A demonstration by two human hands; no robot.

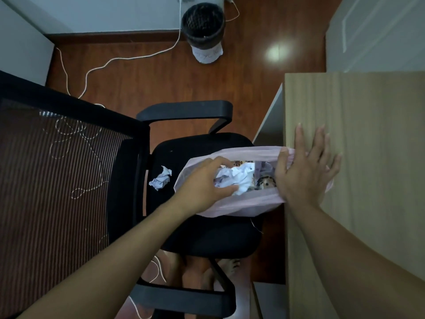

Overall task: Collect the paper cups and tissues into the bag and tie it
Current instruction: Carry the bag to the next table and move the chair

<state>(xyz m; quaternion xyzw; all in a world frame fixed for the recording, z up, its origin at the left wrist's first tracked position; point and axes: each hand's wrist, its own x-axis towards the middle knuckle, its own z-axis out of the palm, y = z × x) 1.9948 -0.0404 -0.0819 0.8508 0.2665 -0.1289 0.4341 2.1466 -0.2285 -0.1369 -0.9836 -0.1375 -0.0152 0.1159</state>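
A pale pink plastic bag (239, 203) lies open on the black chair seat (202, 233), its mouth facing up. Inside it I see crumpled white tissues (239, 177) and a printed paper cup (265, 181). My left hand (204, 185) reaches into the bag's mouth and grips a crumpled tissue. My right hand (305, 166) has its fingers spread flat over the desk edge and presses the bag's right rim against it, the thumb hooked on the rim. One more crumpled tissue (161, 178) lies loose on the seat, left of the bag.
The wooden desk (368, 157) fills the right side. The chair's mesh back (57, 180) stands at left, its armrests (184, 111) ahead and below. A black waste bin (203, 26) and a white cable (110, 63) are on the wooden floor.
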